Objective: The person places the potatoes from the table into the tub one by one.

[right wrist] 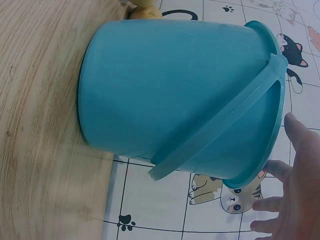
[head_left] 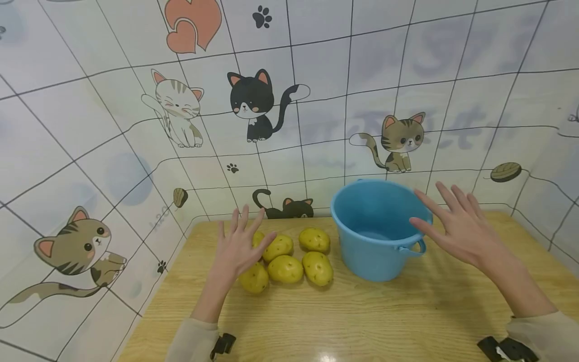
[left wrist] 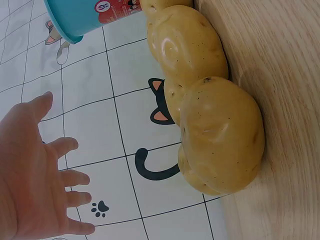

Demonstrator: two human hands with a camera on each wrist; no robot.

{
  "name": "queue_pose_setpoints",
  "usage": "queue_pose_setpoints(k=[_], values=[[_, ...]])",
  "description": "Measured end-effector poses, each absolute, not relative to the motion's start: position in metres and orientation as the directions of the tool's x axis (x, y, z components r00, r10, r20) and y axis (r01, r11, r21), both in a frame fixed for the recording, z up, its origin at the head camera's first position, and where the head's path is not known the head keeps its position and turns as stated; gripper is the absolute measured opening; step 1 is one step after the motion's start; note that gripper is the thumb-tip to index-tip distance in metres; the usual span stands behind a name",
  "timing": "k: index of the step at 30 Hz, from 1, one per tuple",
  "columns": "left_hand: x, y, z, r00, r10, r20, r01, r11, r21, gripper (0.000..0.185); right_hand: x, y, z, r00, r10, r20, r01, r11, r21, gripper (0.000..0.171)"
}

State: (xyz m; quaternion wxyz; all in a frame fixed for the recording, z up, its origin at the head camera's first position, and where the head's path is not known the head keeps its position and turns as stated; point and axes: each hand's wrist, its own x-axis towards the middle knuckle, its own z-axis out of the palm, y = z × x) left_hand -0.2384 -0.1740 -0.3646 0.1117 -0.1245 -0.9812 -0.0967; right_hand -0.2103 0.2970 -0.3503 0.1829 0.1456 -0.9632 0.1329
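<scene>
Several yellow potatoes lie grouped on the wooden table, left of a blue bucket. My left hand hovers over the left side of the group with fingers spread, covering part of some potatoes. In the left wrist view that hand is apart from the nearest potato and holds nothing. The bucket stands upright, its handle hanging down the near side. My right hand is beside its right rim, fingers extended; its thumb and index finger overlap the rim in the head view.
The wooden table meets walls covered in a white sheet with grid lines and cartoon cats, behind and to both sides. A red label shows on the bucket's side in the left wrist view.
</scene>
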Motion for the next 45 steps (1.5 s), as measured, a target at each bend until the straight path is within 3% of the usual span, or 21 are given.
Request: queue_pose_setpoints(k=[45], values=[[-0.231, -0.185, -0.396, -0.939, 0.164, 0.302, 0.285, 0.862, 0.419, 0.071, -0.203, 0.274, -0.355, -0.797, -0.316, 0.515, -0.494, 0.831, -0.254, 0.065]])
